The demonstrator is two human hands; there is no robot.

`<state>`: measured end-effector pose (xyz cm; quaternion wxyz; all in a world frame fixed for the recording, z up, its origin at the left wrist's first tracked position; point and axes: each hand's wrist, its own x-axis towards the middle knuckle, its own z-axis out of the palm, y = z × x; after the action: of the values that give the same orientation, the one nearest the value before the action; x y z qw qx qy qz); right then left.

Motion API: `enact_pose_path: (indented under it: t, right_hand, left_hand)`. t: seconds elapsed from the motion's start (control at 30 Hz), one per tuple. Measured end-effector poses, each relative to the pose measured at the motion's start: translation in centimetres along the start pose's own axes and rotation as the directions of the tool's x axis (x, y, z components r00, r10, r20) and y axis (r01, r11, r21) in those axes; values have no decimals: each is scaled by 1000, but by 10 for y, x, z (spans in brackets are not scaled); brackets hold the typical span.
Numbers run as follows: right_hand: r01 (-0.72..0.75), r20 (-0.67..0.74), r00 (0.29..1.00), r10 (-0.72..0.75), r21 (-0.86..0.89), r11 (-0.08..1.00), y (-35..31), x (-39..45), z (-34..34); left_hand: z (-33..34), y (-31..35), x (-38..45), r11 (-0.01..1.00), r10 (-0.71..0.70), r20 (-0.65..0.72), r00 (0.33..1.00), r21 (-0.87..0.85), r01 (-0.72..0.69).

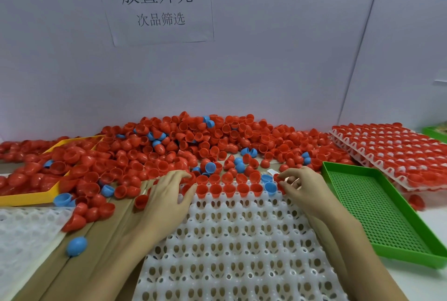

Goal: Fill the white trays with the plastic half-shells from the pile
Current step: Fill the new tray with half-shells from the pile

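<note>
White tray [237, 247], nearest, mostly unfilled; one far row seated with red half-shells [229, 189]; pile [183, 146] banked at 12 o'clock on bench; left hand [167, 201] laid fingers extended over shells at 11 o'clock; right hand [302, 187] pinching red shell at 1 o'clock; shells judged light, thin, slippery; best pinched by the rim.
</note>
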<state>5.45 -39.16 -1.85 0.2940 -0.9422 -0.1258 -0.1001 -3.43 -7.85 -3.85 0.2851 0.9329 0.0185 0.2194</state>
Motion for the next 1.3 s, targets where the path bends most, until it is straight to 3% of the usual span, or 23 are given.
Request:
enact_pose_path:
  t: [0.27, 0.47, 0.6, 0.7, 0.83, 0.93, 1.17, 1.3]
  right_hand:
    - [-15, 11, 1000, 15, 10, 1000, 1, 2, 2]
    - [-8, -113, 993, 21, 114, 993, 0, 2, 1]
    - [1, -193, 981, 36, 191, 982, -1, 1, 1]
    - [7, -222, 974, 50, 245, 970, -1, 0, 0]
    - [16, -248, 967, 56, 279, 960, -3, 0, 0]
    - [27, -257, 965, 49, 284, 958, -5, 1, 2]
    - [58, -253, 967, 11, 263, 963, -6, 2, 11]
    - [57, -252, 968, 16, 280, 958, -4, 3, 13]
  left_hand:
    - [2, -2, 0, 1000, 14, -36, 999, 16, -14]
    - [-5, 3, 1, 999, 21, -141, 990, 44, -15]
    - [-10, 7, 1, 997, 65, -92, 994, 44, -61]
    - [-18, 6, 11, 990, -39, -83, 996, -140, 27]
    - [-39, -10, 22, 910, -228, -172, 958, -387, 147]
    - [-43, -19, 20, 941, -177, -176, 968, -318, 114]
    - [-18, -15, 40, 992, 123, -83, 989, 41, -119]
    - [-9, -10, 100, 974, 152, 48, 987, 161, -158]
